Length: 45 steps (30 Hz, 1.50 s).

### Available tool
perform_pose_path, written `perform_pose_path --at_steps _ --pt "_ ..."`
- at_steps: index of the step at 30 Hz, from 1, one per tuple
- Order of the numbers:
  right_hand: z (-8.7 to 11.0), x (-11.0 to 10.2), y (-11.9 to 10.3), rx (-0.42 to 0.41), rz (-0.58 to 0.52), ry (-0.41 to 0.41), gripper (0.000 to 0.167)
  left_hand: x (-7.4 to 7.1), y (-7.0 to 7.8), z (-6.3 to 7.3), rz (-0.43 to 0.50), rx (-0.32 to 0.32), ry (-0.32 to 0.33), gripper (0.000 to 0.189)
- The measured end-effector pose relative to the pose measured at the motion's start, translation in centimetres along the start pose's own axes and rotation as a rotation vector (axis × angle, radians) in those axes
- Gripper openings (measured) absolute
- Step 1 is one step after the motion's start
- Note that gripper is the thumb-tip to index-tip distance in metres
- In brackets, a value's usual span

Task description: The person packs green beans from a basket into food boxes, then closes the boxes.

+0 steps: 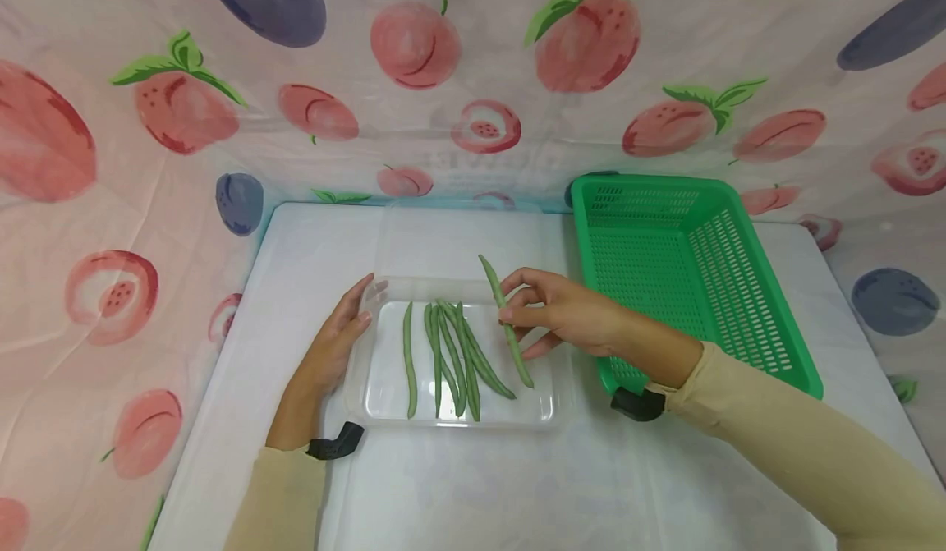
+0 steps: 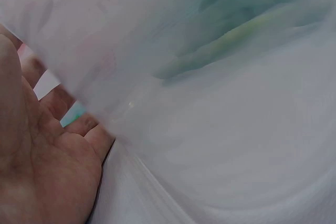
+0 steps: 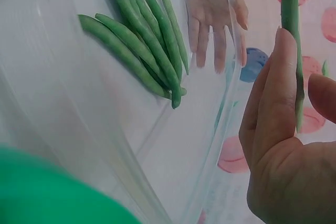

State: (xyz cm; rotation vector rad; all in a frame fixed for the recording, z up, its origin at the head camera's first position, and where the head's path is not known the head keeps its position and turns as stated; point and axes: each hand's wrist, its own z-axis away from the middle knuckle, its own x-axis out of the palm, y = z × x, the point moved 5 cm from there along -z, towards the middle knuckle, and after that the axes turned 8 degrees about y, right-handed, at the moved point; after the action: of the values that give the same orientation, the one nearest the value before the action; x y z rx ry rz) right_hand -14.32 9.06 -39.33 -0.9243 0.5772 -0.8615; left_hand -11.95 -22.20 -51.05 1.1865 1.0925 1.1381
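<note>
A clear plastic container (image 1: 458,424) lies on the white-covered table, with several green beans (image 1: 447,354) spread lengthwise on its floor. My right hand (image 1: 565,313) pinches a single green bean (image 1: 517,352) between thumb and fingers, above the container's right side. That same held bean (image 3: 290,3) stands upright in the right wrist view. At the container's left wall, my left hand (image 1: 340,342) rests with extended fingers against the outside. Through the clear wall, the fingers of this left hand (image 3: 210,30) look straight. Beans (image 2: 226,40) appear blurred behind the plastic in the left wrist view.
A green perforated basket (image 1: 643,272) stands on the right, partly beneath my right forearm. Behind the container lies a faint transparent piece, perhaps a lid (image 1: 458,243). A fruit-printed cloth (image 1: 414,124) hangs along the table's back and sides.
</note>
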Motion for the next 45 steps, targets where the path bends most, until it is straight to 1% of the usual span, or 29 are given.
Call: perform_pose_path --at_steps 7,11,17,21,26,30,34,37,40,45 --pt "-0.2 0.4 0.1 0.002 -0.014 -0.024 0.037 0.1 0.2 -0.1 0.033 0.009 -0.013 0.059" --pt "-0.2 0.4 0.4 0.011 -0.016 -0.026 0.034 0.1 0.2 -0.1 0.036 0.008 -0.014 0.059" --pt "-0.1 0.1 0.9 0.025 -0.02 -0.009 0.035 0.0 -0.1 0.0 0.029 0.0 -0.013 0.059" --pt "0.0 -0.3 1.0 0.029 -0.032 0.018 0.037 0.0 0.0 0.0 0.033 0.011 -0.015 0.059" --pt "0.2 -1.5 1.0 0.037 -0.043 0.078 0.045 0.0 0.0 0.0 0.034 0.023 -0.017 0.058" --pt "0.3 -3.1 1.3 0.043 -0.058 0.13 0.056 0.1 0.0 0.0 0.04 0.023 -0.017 0.059" --pt "0.2 -4.5 1.8 0.035 -0.069 0.149 0.06 0.1 0.0 0.0 0.046 0.017 -0.014 0.059" --pt "0.2 -5.2 2.0 0.03 -0.077 0.153 0.064 0.1 0.1 0.0 0.049 0.017 -0.013 0.059" --pt "0.2 -5.5 2.0 0.027 -0.089 0.16 0.067 0.0 0.1 0.0 0.038 0.023 -0.007 0.057" --pt "0.4 -5.7 2.0 0.015 -0.101 0.174 0.071 -0.6 0.3 0.0 -0.075 0.031 0.04 0.055"
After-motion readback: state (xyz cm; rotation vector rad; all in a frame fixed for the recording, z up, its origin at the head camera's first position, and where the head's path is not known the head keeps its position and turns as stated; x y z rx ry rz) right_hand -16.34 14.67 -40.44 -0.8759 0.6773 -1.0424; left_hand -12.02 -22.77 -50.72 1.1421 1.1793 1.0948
